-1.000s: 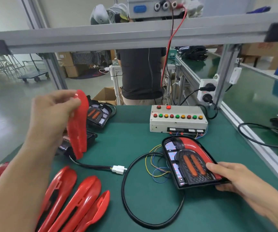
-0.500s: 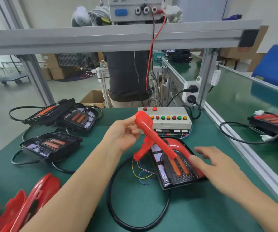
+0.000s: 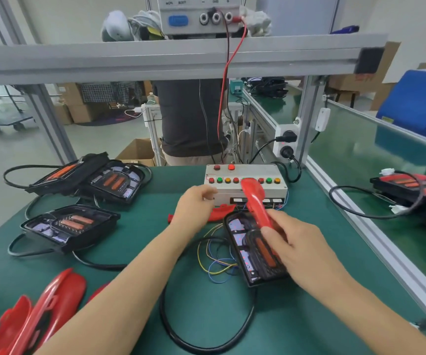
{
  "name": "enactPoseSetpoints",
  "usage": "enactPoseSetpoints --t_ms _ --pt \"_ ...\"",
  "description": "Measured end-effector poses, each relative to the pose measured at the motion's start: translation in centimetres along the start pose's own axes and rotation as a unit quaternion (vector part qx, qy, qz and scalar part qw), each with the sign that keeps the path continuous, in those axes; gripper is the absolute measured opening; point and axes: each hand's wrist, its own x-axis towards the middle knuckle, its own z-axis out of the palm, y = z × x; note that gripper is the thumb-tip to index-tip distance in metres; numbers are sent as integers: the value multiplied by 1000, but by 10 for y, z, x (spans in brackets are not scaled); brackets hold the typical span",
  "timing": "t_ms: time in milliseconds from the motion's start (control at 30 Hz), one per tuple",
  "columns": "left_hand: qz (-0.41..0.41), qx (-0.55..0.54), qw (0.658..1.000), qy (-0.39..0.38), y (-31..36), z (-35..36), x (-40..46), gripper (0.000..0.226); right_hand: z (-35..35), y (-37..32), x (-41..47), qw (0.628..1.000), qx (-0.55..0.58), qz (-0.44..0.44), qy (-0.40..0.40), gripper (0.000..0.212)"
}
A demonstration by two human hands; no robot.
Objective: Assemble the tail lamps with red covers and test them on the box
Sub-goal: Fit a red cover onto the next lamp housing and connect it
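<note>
1. Spare red covers [image 3: 53, 306] lie at the desk's [image 3: 135, 298] near left corner.
2. The tail lamp [image 3: 250, 249] lies at mid-desk, its coloured wires [image 3: 214, 262] looping beside it.
3. The right hand [image 3: 296, 242] has its grip closed on a red cover [image 3: 255, 203], raised over the lamp.
4. The left hand [image 3: 194, 208], fingers curled, grips another red piece [image 3: 219, 212] just left of the lamp.
5. Behind stands the test box [image 3: 245, 185].

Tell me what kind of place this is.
Most likely a factory assembly and test station for vehicle tail lamps. An aluminium-framed bench with a green mat holds several tail lamp housings, loose red covers and a test box with coloured indicator buttons.
</note>
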Motion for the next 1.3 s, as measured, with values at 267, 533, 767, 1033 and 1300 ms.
enactPoseSetpoints --t_ms 267,533,767,1033,1300 --pt "125 484 865 -35 -26 14 11 26 -3 8 -10 997 67 41 -9 30" --pt "102 608 784 74 13 -53 -37 16 -11 13 -18 998 42 48 -21 22" --pt "-36 650 759 -6 -53 -103 -105 26 -8 4 -20 997 12 42 -60 26" --pt "-10 708 702 -78 -39 -111 -109 44 -6 -14 -8 994 -37 48 -90 15" --pt "19 362 931 -52 26 -39 -25 43 -3 -17 -6 998 -26 49 4 17"
